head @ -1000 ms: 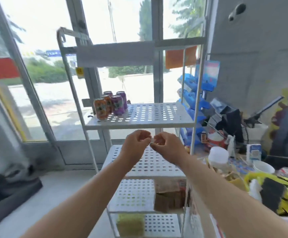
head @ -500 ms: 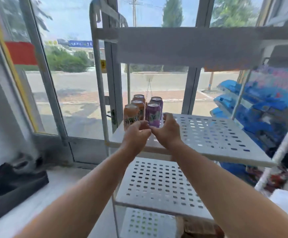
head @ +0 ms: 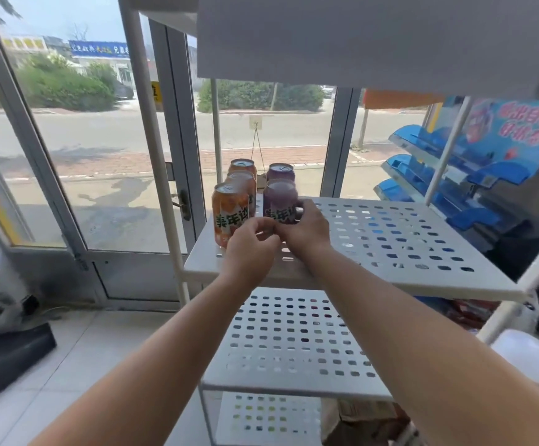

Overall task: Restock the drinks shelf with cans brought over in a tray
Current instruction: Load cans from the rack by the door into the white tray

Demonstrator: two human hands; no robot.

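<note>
Cans (head: pixel 241 185) sit at the shelf (head: pixel 390 239) front-left corner: 3 orange in a row, 2 purple beside. R hand (head: pixel 305 231) grips the front purple can (head: pixel 280 196), thumb up its right side. L hand (head: pixel 250 249) is curled at that can's foot, just beside the front orange can (head: pixel 230 215); can't tell if it holds anything. Tray not in view. Best approach, IMO: slide the purple can level w/ the orange one, label out, w/o knocking the neighbour. Labels: green chars on white, prob. 美年达; purple's is partly covered. Blue sign (head: pixel 99 49) outside & rack (head: pixel 486 149) text too blurred to read.
</note>
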